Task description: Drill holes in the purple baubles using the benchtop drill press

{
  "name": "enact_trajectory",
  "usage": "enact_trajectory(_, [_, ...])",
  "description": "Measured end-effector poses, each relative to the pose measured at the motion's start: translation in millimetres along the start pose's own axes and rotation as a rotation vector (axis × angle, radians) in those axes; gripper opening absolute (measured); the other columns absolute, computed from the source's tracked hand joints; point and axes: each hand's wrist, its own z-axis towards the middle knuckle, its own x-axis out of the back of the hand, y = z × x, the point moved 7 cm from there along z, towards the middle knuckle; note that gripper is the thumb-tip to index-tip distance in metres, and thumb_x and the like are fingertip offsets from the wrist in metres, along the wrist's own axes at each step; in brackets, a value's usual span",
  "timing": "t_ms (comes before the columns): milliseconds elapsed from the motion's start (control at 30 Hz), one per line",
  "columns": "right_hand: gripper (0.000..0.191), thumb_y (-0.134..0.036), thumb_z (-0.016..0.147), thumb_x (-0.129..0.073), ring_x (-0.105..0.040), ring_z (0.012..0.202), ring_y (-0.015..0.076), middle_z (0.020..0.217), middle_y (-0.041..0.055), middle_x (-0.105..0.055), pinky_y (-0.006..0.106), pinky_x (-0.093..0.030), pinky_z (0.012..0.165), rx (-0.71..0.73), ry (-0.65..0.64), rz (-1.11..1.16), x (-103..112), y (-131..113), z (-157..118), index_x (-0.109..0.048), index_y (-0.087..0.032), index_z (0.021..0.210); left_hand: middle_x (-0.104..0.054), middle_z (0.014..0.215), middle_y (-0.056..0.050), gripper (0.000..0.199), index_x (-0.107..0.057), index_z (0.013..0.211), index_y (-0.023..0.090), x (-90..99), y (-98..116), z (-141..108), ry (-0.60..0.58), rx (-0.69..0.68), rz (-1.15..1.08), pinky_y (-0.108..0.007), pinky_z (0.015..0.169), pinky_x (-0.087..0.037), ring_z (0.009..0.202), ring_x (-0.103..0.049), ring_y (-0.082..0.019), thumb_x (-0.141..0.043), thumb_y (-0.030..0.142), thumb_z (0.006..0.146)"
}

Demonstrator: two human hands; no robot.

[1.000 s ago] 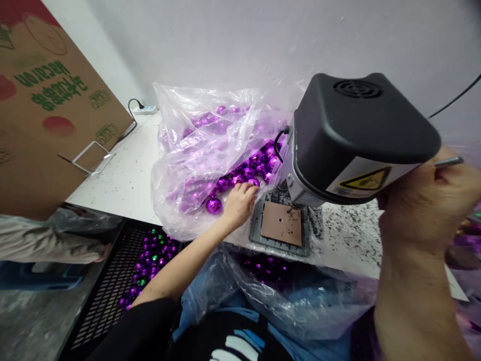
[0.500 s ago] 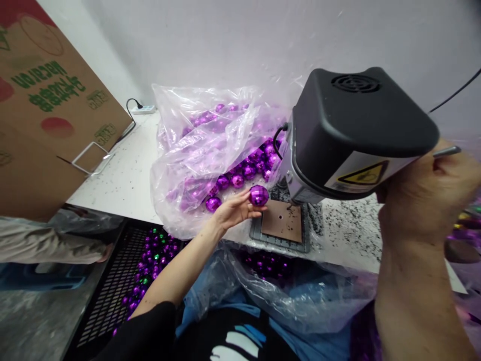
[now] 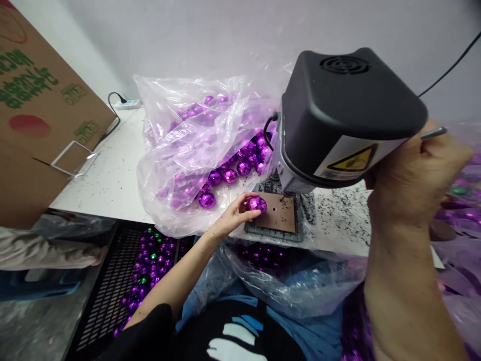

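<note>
My left hand (image 3: 240,213) grips a shiny purple faceted ball (image 3: 257,205) between thumb and fingers, at the left side of a brown board (image 3: 280,218). A small dark hole marks the board, which lies on the grey metal base (image 3: 272,235) of a bench drill press. Above it stands the drill's black motor housing (image 3: 349,100), bearing a yellow warning label. On the right, my right hand (image 3: 421,175) is closed around a lever handle (image 3: 434,133), whose metal tip sticks out past the fist. The housing hides part of those fingers.
A clear plastic bag (image 3: 195,150) of purple balls spreads behind the left hand. Dark shavings litter the white table (image 3: 341,220). At left stand a cardboard box (image 3: 45,125) and, lower, a black crate (image 3: 101,286) of purple and green balls. Another person's leg (image 3: 48,248) shows beyond.
My left hand has turned over the ball, the thumb now in front of it, and the ball is lower over the board's left side. The whole view has shifted slightly; my right hand stays on the lever.
</note>
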Motion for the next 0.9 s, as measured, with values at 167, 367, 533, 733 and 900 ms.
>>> enact_trajectory(167, [0.054,-0.059,0.084,-0.055,-0.037,0.045,0.0013,0.052,-0.0054,-0.031,0.017,-0.035,0.040,0.014,-0.023,-0.004,0,0,1,-0.040,-0.014,0.059,-0.063,0.109,-0.005,0.056,-0.051,0.123,0.021,-5.5,16,0,0.073,-0.080,0.527,-0.033,0.080,-0.050,0.092,-0.061,-0.020,-0.073,0.047,0.079])
enact_trajectory(367, [0.050,-0.056,0.086,-0.055,-0.039,0.046,0.0019,0.052,-0.0051,-0.031,0.017,-0.034,0.041,0.013,-0.043,0.029,-1,-4,0,-0.043,-0.014,0.061,-0.060,0.117,-0.007,0.047,-0.053,0.120,0.023,-29.8,29,10,0.052,-0.233,0.841,-0.040,0.094,-0.048,0.108,-0.059,-0.025,-0.073,0.035,0.080])
enact_trajectory(533, [0.047,-0.053,0.085,-0.057,-0.041,0.047,0.0032,0.051,-0.0047,-0.033,0.018,-0.035,0.043,0.001,-0.025,0.056,-2,-4,-1,-0.045,-0.014,0.061,-0.061,0.118,-0.008,0.051,-0.055,0.122,0.023,-36.0,21,22,0.103,-0.263,0.864,-0.042,0.099,-0.046,0.113,-0.058,-0.028,-0.077,0.026,0.075])
enact_trajectory(733, [0.047,-0.049,0.086,-0.058,-0.034,0.048,0.0013,0.051,-0.0049,-0.031,0.018,-0.026,0.046,-0.013,-0.046,0.035,-1,-3,-1,-0.040,-0.014,0.059,-0.065,0.107,-0.006,0.052,-0.057,0.111,0.020,-24.9,8,21,0.295,-0.219,0.644,-0.040,0.090,-0.048,0.100,-0.062,-0.025,-0.084,0.035,0.069])
enact_trajectory(900, [0.047,-0.051,0.085,-0.059,-0.039,0.047,0.0021,0.051,-0.0053,-0.032,0.018,-0.031,0.046,-0.043,-0.041,0.041,-1,-1,-1,-0.042,-0.014,0.059,-0.065,0.109,-0.005,0.054,-0.062,0.110,0.023,-33.5,10,22,0.329,-0.324,0.751,-0.044,0.101,-0.040,0.108,-0.058,-0.027,-0.087,0.042,0.066])
